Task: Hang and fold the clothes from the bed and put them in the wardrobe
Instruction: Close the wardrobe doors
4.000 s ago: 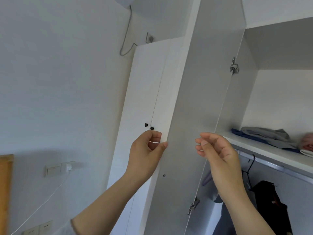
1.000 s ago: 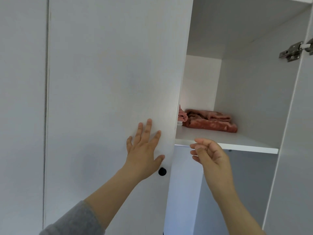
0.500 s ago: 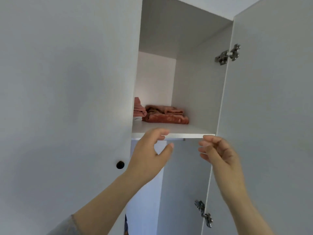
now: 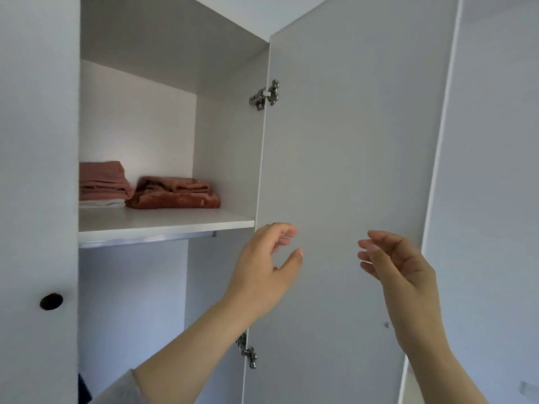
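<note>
The white wardrobe stands in front of me with its left door [image 4: 38, 199] shut and its right door [image 4: 344, 170] swung open toward me. On the upper shelf [image 4: 163, 225] lie a folded pink garment [image 4: 102, 182] on a white one and a folded rust-coloured velvet garment [image 4: 175, 195]. My left hand [image 4: 262, 269] is raised in front of the open door's inner face, near its hinge edge, fingers loosely curled and holding nothing. My right hand [image 4: 399, 263] hovers before the same door, further right, fingers relaxed and empty.
Two metal hinges [image 4: 265, 94] [image 4: 248, 352] join the open door to the wardrobe side. A black knob [image 4: 51, 301] sits on the left door. A dark garment's edge [image 4: 83, 389] shows at the bottom of the lower compartment. Another white door panel [image 4: 490, 199] lies to the right.
The left door went from open to shut under my left hand. My view and both hands have since shifted right, to the open right door. Both hands stay empty.
</note>
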A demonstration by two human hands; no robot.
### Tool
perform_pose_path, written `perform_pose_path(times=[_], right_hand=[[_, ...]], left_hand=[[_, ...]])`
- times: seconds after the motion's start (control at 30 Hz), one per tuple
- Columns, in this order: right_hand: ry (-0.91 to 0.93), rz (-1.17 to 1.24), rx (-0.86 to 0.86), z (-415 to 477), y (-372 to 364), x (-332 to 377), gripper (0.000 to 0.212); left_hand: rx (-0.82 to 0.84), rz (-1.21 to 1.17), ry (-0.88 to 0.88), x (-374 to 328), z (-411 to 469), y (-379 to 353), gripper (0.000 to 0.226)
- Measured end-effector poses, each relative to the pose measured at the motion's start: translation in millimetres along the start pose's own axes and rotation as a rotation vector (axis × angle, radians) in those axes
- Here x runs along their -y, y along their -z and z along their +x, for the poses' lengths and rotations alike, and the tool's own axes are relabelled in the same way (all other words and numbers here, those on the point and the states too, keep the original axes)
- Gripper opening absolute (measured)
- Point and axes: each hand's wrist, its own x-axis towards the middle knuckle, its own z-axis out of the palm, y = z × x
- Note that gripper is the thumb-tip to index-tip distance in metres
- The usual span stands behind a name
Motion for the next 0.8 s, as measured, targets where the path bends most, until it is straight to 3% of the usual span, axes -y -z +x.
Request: perform_pose_path(times=[0.33, 0.43, 0.57, 0.8], right_hand=[[0.032, -0.23, -0.151, 13.7, 62.5, -10.3, 0.026], [-0.069, -0.254, -0.098, 17.5, 68.5, -19.6, 0.039], [-0.12, -0.164, 0.028, 18.4, 67.6, -23.7, 0.031], [-0.143, -0.166, 0.023, 14.4, 66.9, -22.0, 0.026]], left_hand=[[0.044, -0.06, -0.027, -21.5, 4.9, -67.5, 0.025], [0.052, -0.053, -0.028, -22.8, 5.3, -77.3, 0.025], [0.053, -0.033, -0.014, -21.2, 3.3, -82.6, 0.026], [0.04, -0.018, 0.006, -19.9, -7.6, -79.3, 0.026]])
